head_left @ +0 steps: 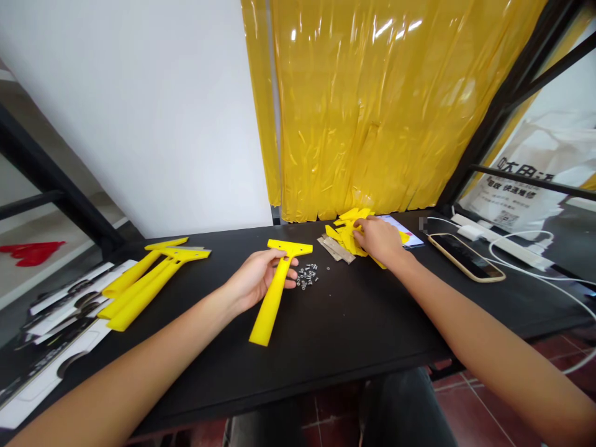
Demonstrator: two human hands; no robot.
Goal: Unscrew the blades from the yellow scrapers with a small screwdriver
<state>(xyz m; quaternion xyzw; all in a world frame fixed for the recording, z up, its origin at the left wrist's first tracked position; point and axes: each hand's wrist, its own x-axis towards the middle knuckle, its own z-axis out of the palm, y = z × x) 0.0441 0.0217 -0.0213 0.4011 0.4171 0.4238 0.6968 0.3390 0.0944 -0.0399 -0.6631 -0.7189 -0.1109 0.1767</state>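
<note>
My left hand (261, 279) is closed around the neck of a yellow T-shaped scraper handle (272, 301), whose wide head points away from me. Close to its fingertips lies a scatter of small metal nuts and screws (308, 276). My right hand (379, 239) reaches onto a pile of flat yellow plastic pieces (347, 233); its fingertips are partly hidden, so what they hold cannot be made out. Thin greyish blades (336, 249) lie at the pile's near left edge. More yellow scraper handles (144, 282) rest at the left.
White and black cardboard packages (60, 360) lie at the left. On the right are a phone (465, 256), white cables and a power strip (516, 248). Yellow plastic strips (372, 124) hang behind the black table (363, 335). Black metal posts stand at both sides.
</note>
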